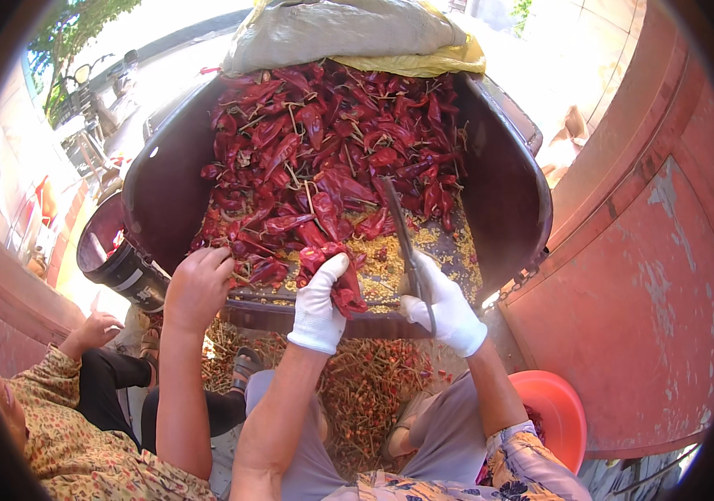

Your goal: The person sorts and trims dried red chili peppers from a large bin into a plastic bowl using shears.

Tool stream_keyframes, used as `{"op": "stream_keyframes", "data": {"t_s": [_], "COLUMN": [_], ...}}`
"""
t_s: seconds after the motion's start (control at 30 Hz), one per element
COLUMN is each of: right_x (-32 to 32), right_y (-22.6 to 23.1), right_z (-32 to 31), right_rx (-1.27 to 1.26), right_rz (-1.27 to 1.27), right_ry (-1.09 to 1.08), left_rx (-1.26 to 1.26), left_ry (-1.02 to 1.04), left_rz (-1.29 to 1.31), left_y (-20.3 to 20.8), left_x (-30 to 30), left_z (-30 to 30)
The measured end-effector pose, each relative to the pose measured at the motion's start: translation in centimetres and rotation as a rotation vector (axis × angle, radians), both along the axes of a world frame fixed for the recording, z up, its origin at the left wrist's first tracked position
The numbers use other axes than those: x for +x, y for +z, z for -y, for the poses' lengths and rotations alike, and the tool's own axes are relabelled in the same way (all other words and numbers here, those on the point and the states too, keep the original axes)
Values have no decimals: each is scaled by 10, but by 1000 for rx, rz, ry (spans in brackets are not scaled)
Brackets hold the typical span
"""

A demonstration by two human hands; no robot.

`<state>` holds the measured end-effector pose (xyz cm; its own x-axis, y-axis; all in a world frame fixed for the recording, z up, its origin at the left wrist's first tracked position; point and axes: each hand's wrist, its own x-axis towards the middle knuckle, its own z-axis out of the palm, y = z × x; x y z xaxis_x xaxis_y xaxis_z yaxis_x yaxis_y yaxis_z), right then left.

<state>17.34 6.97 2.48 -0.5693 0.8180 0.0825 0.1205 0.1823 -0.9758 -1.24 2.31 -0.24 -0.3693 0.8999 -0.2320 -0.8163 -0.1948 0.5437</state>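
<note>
In a white glove, my left hand [318, 311] is closed around a few dried red chili peppers [347, 294] at the near edge of the dark cart bed [509, 204]. My right hand [452, 312], also gloved, grips a pair of scissors [400, 219] by the handles. Their dark blades point away from me over the bed, to the right of the held peppers. Beyond both hands spreads a big heap of dried red chilies [324, 134] with pale stems. Loose yellow seeds [449, 250] cover the bed floor in front of the heap.
A co-worker's bare hand [198, 284] reaches to the bed's near left edge. Beside the bed hangs or stands a black bucket [136, 275]. Cut stems [365, 376] litter the ground between my feet. An orange-red basin [564, 413] sits by my right leg; a sack [344, 37] covers the far end.
</note>
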Motion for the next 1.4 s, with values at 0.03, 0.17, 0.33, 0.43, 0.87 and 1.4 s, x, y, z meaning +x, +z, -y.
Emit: {"op": "stream_keyframes", "data": {"t_s": [0.03, 0.17, 0.33, 0.43, 0.87, 1.4], "right_x": [-4, -15, -21, -19, -11, 6], "right_y": [-1, 0, 0, 4, -2, 6], "right_z": [1, 9, 16, 19, 14, -53], "right_rx": [-74, 285, 628, 619, 634, 688], "right_rz": [-62, 197, 342, 381, 323, 874], "right_ry": [30, -87, -234, -213, -138, -440], "left_rx": [-4, 32, 43, 27, 52, -48], "left_ry": [6, -45, -109, -93, -59, 123], "left_rz": [4, 6, -31, -40, -181, -70], "left_y": [0, -2, -8, -5, -2, -8], "left_x": [0, -1, 1, 7, 4, -24], "left_z": [-1, -1, 0, -2, 3, -7]}}
